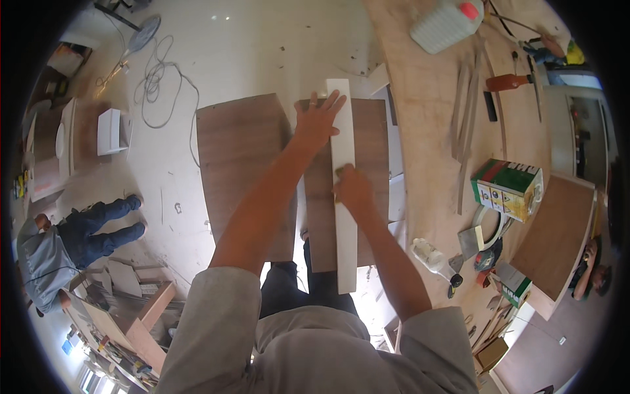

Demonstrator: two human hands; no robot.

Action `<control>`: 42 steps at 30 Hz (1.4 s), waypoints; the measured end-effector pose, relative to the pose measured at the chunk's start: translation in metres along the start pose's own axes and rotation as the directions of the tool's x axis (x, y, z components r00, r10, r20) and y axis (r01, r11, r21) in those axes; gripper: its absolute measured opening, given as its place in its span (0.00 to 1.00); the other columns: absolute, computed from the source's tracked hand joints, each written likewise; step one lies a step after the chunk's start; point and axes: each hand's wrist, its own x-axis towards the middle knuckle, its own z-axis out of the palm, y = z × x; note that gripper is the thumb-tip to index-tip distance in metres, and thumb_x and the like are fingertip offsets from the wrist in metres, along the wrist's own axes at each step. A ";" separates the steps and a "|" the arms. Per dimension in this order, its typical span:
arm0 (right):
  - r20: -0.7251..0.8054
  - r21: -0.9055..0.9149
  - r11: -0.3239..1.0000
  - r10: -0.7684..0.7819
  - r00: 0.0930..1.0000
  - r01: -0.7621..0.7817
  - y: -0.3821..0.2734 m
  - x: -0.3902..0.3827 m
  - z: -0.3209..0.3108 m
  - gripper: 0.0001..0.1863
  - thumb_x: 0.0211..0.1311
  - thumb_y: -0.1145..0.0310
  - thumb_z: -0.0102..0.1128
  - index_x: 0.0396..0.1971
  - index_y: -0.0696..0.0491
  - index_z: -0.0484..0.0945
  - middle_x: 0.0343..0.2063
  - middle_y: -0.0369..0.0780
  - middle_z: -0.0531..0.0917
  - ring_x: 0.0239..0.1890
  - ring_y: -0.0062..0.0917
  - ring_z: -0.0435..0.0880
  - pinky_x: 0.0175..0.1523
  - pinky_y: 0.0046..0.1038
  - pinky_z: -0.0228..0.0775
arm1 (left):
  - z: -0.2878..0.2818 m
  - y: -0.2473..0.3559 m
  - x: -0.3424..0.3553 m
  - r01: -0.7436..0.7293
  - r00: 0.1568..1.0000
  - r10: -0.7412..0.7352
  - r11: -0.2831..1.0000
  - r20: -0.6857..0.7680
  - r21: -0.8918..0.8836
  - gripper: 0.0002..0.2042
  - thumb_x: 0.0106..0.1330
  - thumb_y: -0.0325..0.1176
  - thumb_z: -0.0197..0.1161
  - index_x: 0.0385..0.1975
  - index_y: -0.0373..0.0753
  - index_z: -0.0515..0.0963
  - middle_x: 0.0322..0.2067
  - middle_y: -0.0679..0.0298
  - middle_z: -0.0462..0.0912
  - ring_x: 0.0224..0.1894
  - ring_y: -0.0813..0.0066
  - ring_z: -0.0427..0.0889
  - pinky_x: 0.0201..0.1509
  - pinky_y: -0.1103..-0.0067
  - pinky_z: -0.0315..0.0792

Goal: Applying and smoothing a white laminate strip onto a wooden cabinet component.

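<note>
And here is the pale, straight strip (342,150), smooth-faced and slim, lying lengthwise along the dark brown wood-grained panel (319,217), both its ends poking out past the panel's edges! The left hand (318,121) lies flat near the far end, fingers splayed wide, palm down, pressing on strip and panel together, clasping nothing. Lower down, the right hand (354,190) is on the strip, a blur with its fingers curled in; whether it grips the strip's edge or some small item, I cannot tell.

Just to the left stands a second piece, a boxy brown block (239,144), its flat grainy face broad and squared off. Over on the right runs the bench (426,111), warm, plain, faintly mottled wood, carrying a ribbed, translucent jug (446,26) with a red cap, a sheaf of thin wooden slats (466,125), a boxy green-and-white tin (508,187) and a clear bottle (432,256) lying on its side. Out left, a thin cable (154,79) loops in loose coils across the glossy pale floor (256,39), and a person (49,256) in blue trousers stands beyond.
</note>
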 end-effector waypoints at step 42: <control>0.000 0.234 0.923 0.314 0.949 -0.306 0.070 -0.274 0.104 0.14 0.61 0.60 0.69 0.43 0.46 0.77 0.32 0.44 0.87 0.38 0.44 0.89 0.41 0.47 0.82 | 0.025 0.075 -0.131 -0.332 0.934 0.307 0.935 -0.182 -0.123 0.24 0.77 0.37 0.57 0.71 0.40 0.68 0.70 0.46 0.67 0.75 0.39 0.62 0.76 0.49 0.60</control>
